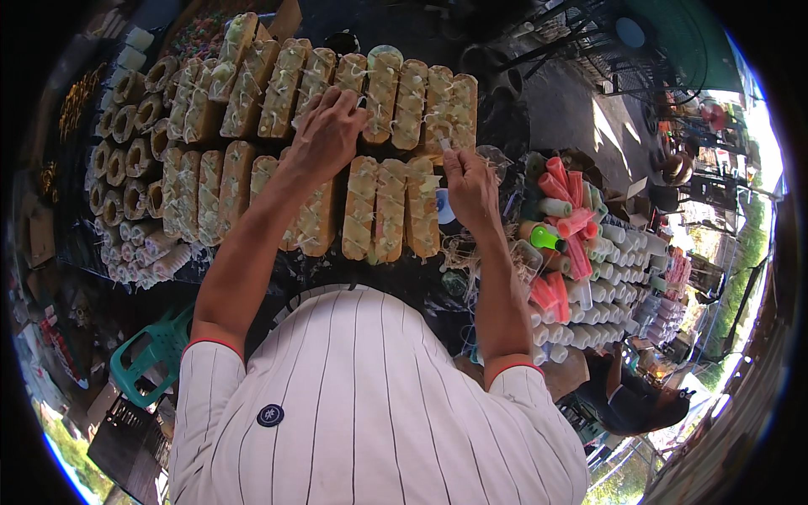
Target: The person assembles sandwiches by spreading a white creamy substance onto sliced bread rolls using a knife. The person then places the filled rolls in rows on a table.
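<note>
Two rows of long tan blocks (284,88), streaked with pale waxy drips and white strings, lie across the table in front of me. My left hand (330,133) reaches over the back row with its fingers curled down on the block tops. Whatever its fingertips may grip is hidden. At the right end of the rows, my right hand (471,187) pinches a small whitish piece (446,145) between thumb and fingers, by the near end of a back-row block (438,105). Several front-row blocks (390,206) lie between my forearms.
Hollow tan tubes (135,160) are stacked at the left, above bundled pale sticks (151,252). White cylinders (598,290) and pink ones (576,252) are piled at the right. A green plastic chair (151,353) stands lower left. Another person (631,391) is at lower right.
</note>
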Demonstrator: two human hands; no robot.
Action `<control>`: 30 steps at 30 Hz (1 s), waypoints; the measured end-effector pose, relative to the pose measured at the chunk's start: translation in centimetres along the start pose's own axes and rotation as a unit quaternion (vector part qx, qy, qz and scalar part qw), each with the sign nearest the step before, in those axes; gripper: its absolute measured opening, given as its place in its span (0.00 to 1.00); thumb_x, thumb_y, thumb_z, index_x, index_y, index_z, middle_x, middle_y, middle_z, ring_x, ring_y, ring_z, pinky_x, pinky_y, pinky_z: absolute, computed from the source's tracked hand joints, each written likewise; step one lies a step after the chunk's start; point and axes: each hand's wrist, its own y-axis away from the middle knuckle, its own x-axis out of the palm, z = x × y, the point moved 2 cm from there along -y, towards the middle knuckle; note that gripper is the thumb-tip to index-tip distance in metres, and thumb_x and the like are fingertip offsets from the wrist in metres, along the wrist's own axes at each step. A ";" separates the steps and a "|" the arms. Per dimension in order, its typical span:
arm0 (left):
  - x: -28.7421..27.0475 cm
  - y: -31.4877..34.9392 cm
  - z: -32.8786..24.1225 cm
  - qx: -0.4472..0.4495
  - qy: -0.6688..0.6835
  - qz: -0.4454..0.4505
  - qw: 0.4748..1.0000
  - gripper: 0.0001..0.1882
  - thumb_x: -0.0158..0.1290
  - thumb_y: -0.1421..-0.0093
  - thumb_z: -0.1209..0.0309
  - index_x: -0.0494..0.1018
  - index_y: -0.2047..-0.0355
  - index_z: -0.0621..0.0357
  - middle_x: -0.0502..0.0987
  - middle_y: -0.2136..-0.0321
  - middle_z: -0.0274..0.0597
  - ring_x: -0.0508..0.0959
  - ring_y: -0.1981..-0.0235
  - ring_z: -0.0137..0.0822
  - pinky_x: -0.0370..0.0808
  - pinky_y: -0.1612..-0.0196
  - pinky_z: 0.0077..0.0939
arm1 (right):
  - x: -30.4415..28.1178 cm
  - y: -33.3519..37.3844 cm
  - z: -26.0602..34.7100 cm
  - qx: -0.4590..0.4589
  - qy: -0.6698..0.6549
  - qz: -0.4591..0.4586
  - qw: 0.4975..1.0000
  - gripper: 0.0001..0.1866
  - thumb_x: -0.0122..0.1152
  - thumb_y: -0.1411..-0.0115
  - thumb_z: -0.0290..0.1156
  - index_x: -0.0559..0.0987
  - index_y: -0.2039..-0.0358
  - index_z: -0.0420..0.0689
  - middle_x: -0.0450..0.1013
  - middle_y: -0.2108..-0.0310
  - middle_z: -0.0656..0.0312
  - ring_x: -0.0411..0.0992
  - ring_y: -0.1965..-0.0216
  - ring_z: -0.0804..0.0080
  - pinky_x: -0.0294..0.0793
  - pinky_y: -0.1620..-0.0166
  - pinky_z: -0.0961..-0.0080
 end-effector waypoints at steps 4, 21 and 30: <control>0.6 -1.3 1.0 0.007 0.032 0.067 0.997 0.07 0.61 0.36 0.77 0.79 0.58 0.61 0.76 0.56 0.44 0.75 0.46 0.47 0.75 0.42 0.47 | 0.5 1.0 -2.0 0.000 -0.030 -0.016 0.999 0.29 0.50 0.23 0.57 0.80 0.63 0.40 0.76 0.73 0.48 0.77 0.67 0.46 0.72 0.60 0.52; -0.7 -4.9 2.3 0.158 -0.006 0.159 0.974 0.09 0.63 0.45 0.78 0.77 0.64 0.60 0.76 0.57 0.44 0.75 0.49 0.45 0.71 0.40 0.42 | 0.6 -1.8 3.0 -0.030 -0.148 0.052 0.987 0.18 0.72 0.33 0.45 0.84 0.61 0.40 0.74 0.78 0.67 0.68 0.75 0.79 0.68 0.68 0.73; -0.6 -4.4 3.0 0.128 0.056 0.172 0.975 0.08 0.53 0.37 0.83 0.74 0.58 0.64 0.74 0.57 0.48 0.74 0.47 0.50 0.70 0.39 0.47 | 0.5 -2.9 3.0 0.041 -0.169 0.076 0.982 0.15 0.68 0.32 0.40 0.84 0.61 0.39 0.76 0.76 0.66 0.68 0.74 0.80 0.69 0.68 0.74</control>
